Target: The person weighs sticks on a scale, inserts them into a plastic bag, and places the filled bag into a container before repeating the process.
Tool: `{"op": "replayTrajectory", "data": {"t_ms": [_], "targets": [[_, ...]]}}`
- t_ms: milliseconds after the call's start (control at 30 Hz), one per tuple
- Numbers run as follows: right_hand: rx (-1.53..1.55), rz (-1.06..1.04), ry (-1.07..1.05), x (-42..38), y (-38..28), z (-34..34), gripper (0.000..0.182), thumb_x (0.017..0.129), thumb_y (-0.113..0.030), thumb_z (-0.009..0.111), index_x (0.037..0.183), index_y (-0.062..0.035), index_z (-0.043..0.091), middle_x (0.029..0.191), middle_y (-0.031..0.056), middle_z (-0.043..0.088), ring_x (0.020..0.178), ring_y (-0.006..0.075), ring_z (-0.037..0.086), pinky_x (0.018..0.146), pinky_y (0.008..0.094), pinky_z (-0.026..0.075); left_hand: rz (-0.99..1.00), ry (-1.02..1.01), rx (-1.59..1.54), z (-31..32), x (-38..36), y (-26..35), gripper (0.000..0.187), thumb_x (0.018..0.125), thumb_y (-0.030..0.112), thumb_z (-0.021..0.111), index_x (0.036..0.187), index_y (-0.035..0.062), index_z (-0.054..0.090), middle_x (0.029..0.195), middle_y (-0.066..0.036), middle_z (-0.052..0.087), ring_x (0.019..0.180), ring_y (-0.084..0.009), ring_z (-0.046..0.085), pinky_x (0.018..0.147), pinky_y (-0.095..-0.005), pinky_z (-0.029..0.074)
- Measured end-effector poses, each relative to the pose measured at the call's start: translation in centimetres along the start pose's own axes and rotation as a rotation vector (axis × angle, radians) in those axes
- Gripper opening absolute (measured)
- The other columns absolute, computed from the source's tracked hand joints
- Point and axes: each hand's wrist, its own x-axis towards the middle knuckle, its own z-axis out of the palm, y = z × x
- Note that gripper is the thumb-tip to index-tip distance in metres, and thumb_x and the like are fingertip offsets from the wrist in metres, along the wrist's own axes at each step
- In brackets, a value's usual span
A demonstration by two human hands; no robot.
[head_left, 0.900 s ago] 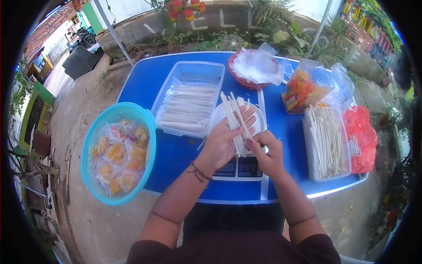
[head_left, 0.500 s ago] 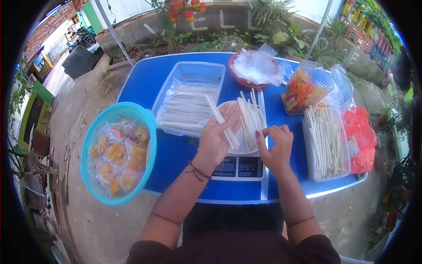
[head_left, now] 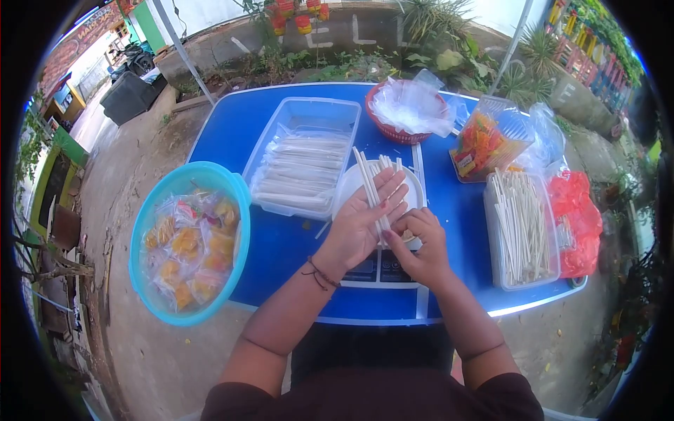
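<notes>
Several thin white sticks (head_left: 370,184) lie across the palm of my left hand (head_left: 359,228), held under its thumb, with the palm turned up and the fingers stretched. My right hand (head_left: 423,245) is pinched at the lower ends of these sticks, close to the left palm. Beneath both hands is a round white plate (head_left: 347,184) on a digital scale (head_left: 392,272). More sticks show on the plate behind my left fingers, partly hidden. A clear container (head_left: 519,231) full of loose sticks stands to the right.
A clear tray (head_left: 309,116) holds wrapped sticks on the blue table (head_left: 235,130). Left is a turquoise basin (head_left: 243,242) with bagged yellow food. A red basket (head_left: 393,133) holds plastic bags; nearby are a tub of orange packets (head_left: 484,144) and a red bag (head_left: 576,231).
My right hand has moved left to the sticks in my left hand. My left hand has shifted slightly right, over the sticks on the plate.
</notes>
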Motion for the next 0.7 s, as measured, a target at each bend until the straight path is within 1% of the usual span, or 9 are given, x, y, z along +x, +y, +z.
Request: {"op": "replayTrajectory", "data": {"t_ms": [67,167,267,367,400,500,567,600,700], "targets": [[0.011,0.013,0.0,0.0,0.2,0.0,0.009,0.078,-0.01,0.069,0.074,-0.0054,0.062,0.075,0.0046,0.058,0.075,0.0235,0.051,0.072,0.0351,0.036,0.002,-0.003,0.008,0.0,0.1,0.0,0.055,0.096,-0.005,0.041,0.148,0.0,0.021,0.151,-0.018,0.03,0.139,-0.0281,0.034,0.114,-0.0389,0.035],[0.01,0.01,0.032,0.1,0.2,-0.1,0.01,0.079,-0.007,0.067,0.072,-0.0033,0.062,0.074,0.0065,0.061,0.071,0.0237,0.053,0.071,0.0339,0.038,0.0,-0.019,0.022,-0.1,0.0,0.1,0.057,0.097,-0.001,0.044,0.148,-0.0005,0.019,0.153,-0.017,0.026,0.142,-0.0299,0.026,0.116,-0.0414,0.028],[0.013,0.002,0.057,0.2,0.3,-0.2,0.011,0.08,-0.005,0.066,0.07,-0.0021,0.061,0.072,0.0073,0.062,0.068,0.0231,0.053,0.07,0.033,0.038,-0.001,-0.019,0.023,-0.2,0.0,0.1,0.057,0.097,-0.001,0.044,0.148,-0.0005,0.02,0.154,-0.017,0.026,0.142,-0.03,0.027,0.116,-0.0413,0.028],[0.031,0.038,0.096,0.1,0.5,-0.3,0.009,0.079,-0.006,0.065,0.072,-0.0032,0.061,0.073,0.0057,0.06,0.071,0.023,0.051,0.071,0.0339,0.036,0.002,0.043,0.045,0.2,0.0,0.3,0.054,0.096,-0.005,0.04,0.147,-0.0006,0.022,0.151,-0.018,0.031,0.138,-0.0283,0.035,0.114,-0.0385,0.036],[0.038,0.057,0.113,0.0,0.6,-0.3,0.008,0.079,-0.006,0.066,0.072,-0.0039,0.062,0.074,0.0049,0.059,0.072,0.0231,0.05,0.071,0.0344,0.036,0.018,0.081,0.04,0.2,0.0,0.3,0.053,0.096,-0.005,0.04,0.146,-0.001,0.023,0.15,-0.019,0.031,0.138,-0.0284,0.036,0.114,-0.0384,0.036],[-0.018,0.021,0.245,0.2,0.8,-0.9,0.007,0.078,-0.006,0.066,0.072,-0.0045,0.062,0.073,0.0035,0.059,0.072,0.0219,0.05,0.072,0.0341,0.035,0.094,0.184,0.036,-0.1,0.1,0.5,0.05,0.096,-0.005,0.039,0.145,-0.0021,0.025,0.149,-0.02,0.033,0.137,-0.0288,0.038,0.113,-0.0383,0.037],[-0.108,0.013,0.269,0.2,1.0,-1.3,0.007,0.077,-0.007,0.066,0.072,-0.0056,0.062,0.074,0.0028,0.059,0.072,0.0215,0.049,0.072,0.0343,0.034,0.175,0.244,0.051,-0.5,0.2,0.6,0.048,0.097,-0.004,0.037,0.143,-0.0028,0.027,0.147,-0.021,0.035,0.136,-0.029,0.039,0.114,-0.0382,0.037],[-0.151,0.009,0.28,0.2,1.0,-1.4,0.006,0.076,-0.008,0.066,0.072,-0.0062,0.062,0.074,0.0024,0.059,0.072,0.0213,0.049,0.073,0.0344,0.034,0.182,0.251,0.042,-0.5,0.2,0.7,0.047,0.097,-0.004,0.037,0.143,-0.0029,0.027,0.147,-0.021,0.035,0.136,-0.0292,0.039,0.114,-0.0382,0.037],[-0.523,-0.002,0.29,0.7,0.2,-1.4,0.006,0.075,-0.009,0.067,0.072,-0.0083,0.062,0.075,0.0022,0.058,0.073,0.0218,0.049,0.072,0.0355,0.033,0.184,0.256,0.018,-0.5,0.2,1.0,0.045,0.099,-0.002,0.034,0.143,-0.0032,0.028,0.146,-0.021,0.036,0.136,-0.0297,0.039,0.114,-0.0382,0.037]]}}
